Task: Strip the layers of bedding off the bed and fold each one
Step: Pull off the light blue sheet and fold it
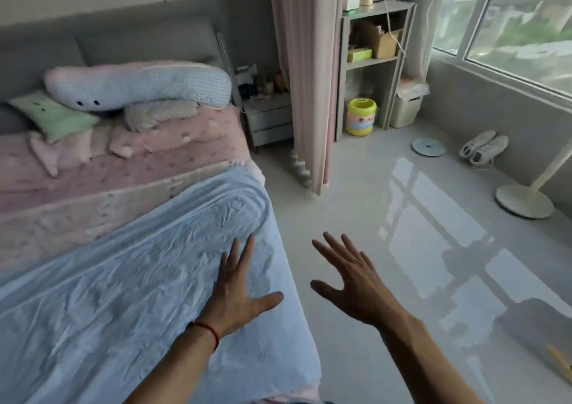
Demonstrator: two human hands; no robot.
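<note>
A wrinkled light blue sheet (130, 280) covers the near part of the bed and hangs over its right edge. Beyond it lies a pink dotted blanket (102, 184), folded back in steps toward the headboard. My left hand (238, 292) lies flat on the blue sheet near the bed's right edge, fingers spread and straight. My right hand (349, 280) hovers over the floor just off the bed's edge, fingers spread, holding nothing. A long pale plush pillow (139, 83), a green cushion (52, 116) and a grey cushion (161, 111) sit at the head of the bed.
A grey nightstand (269, 119) stands beside the bed, with a pink curtain (309, 78) and a shelf unit (371, 60) past it. On the glossy floor are a colourful stool (361, 116), a bin (407, 106), white shoes (484, 147), a round disc (427, 147) and a fan base (523, 201).
</note>
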